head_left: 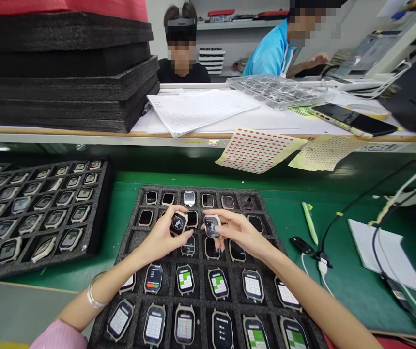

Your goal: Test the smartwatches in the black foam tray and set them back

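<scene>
Over the black foam tray point(168, 310) both of my hands each grip a smartwatch body without a strap. A dark-cased smartwatch point(178, 223) with a lit face sits between the fingers and thumb of my left hand point(166, 235). My right hand point(242, 232) pinches a silver smartwatch point(212, 226), its screen lit too. Several more watches lie in the tray's compartments. Those in the near rows, such as one watch point(185, 279) with green and white blocks, have lit screens. Most in the far rows look dark. My hands and forearms cover some compartments.
Another foam tray point(100, 213) full of watches is at the left. To the right lie a green pen point(310, 223), a black USB dongle point(301, 245), cables and white paper point(385, 254). A shelf ahead bears stacked foam point(62, 63), papers point(200, 109) and a phone point(353, 119). Two people are beyond.
</scene>
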### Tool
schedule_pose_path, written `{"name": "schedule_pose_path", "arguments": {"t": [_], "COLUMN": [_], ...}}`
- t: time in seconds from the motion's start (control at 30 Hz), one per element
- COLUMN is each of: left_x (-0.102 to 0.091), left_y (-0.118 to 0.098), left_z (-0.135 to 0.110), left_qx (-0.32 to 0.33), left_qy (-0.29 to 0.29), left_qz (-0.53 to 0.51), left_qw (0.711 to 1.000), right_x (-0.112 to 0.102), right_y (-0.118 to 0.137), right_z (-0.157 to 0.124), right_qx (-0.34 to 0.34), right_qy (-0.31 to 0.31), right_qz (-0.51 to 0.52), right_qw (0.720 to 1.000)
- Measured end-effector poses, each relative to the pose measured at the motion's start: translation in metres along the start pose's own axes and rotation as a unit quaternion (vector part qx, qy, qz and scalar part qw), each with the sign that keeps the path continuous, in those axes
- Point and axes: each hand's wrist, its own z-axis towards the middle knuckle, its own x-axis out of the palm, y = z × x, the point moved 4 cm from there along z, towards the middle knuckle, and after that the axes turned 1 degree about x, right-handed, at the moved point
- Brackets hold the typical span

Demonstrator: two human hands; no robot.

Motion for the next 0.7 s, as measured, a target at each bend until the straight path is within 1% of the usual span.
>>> {"name": "schedule_pose_path", "arguments": {"t": [0.07, 0.17, 0.27, 0.37, 0.5, 0.7], "left_x": [0.004, 0.010, 0.012, 0.012, 0.012, 0.013], "left_y": [0.003, 0.005, 0.006, 0.006, 0.006, 0.006], "left_z": [0.000, 0.001, 0.002, 0.003, 0.002, 0.003], "left_qx": [-0.021, -0.047, -0.067, -0.077, -0.079, -0.075], "left_qy": [0.024, 0.065, 0.081, 0.084, 0.091, 0.087], "left_qz": [-0.070, -0.196, -0.266, -0.291, -0.304, -0.297], "left_qw": [0.997, 0.977, 0.958, 0.950, 0.945, 0.948], "right_x": [0.000, -0.001, -0.002, -0.004, -0.003, -0.002], "right_y": [-0.003, -0.007, -0.009, -0.009, -0.009, -0.007], "right_z": [0.001, 0.002, 0.002, 0.002, 0.001, -0.001], "right_qx": [0.016, 0.035, 0.038, 0.034, 0.034, 0.033], "right_qy": [-0.002, -0.002, -0.013, -0.036, -0.042, -0.052], "right_qz": [0.005, 0.003, 0.003, 0.004, -0.002, -0.005], "right_qw": [1.000, 0.999, 0.999, 0.999, 0.999, 0.998]}}
